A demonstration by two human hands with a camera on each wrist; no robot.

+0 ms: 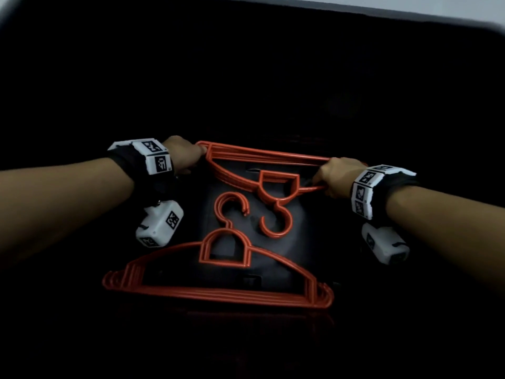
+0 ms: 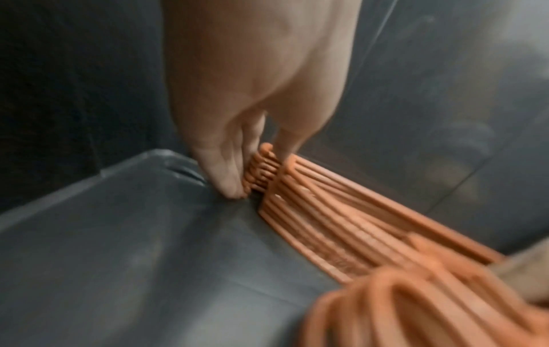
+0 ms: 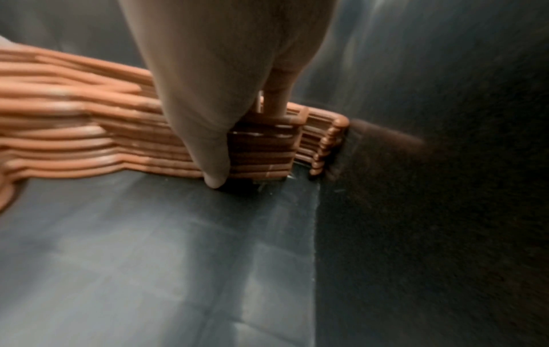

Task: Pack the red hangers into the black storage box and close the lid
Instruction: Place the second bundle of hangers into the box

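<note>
Near stack of red hangers (image 1: 218, 292) on black lid (image 1: 273, 258); beyond it, far stack (image 1: 254, 160), ends clamped by left hand (image 1: 184, 157) and right hand (image 1: 337, 176).

You worked over a dark surface (image 1: 82, 337) that filled nearly all of your head view. It was too dim there to make out any texture. A pale strip of wall (image 1: 410, 5) ran along the top edge (brightest toward the right corner). From your right wrist, the same surface (image 3: 431, 234) looked matte and faintly fuzzy, possibly cloth, and from your left wrist it (image 2: 44, 94) showed dark and grainy.
</note>
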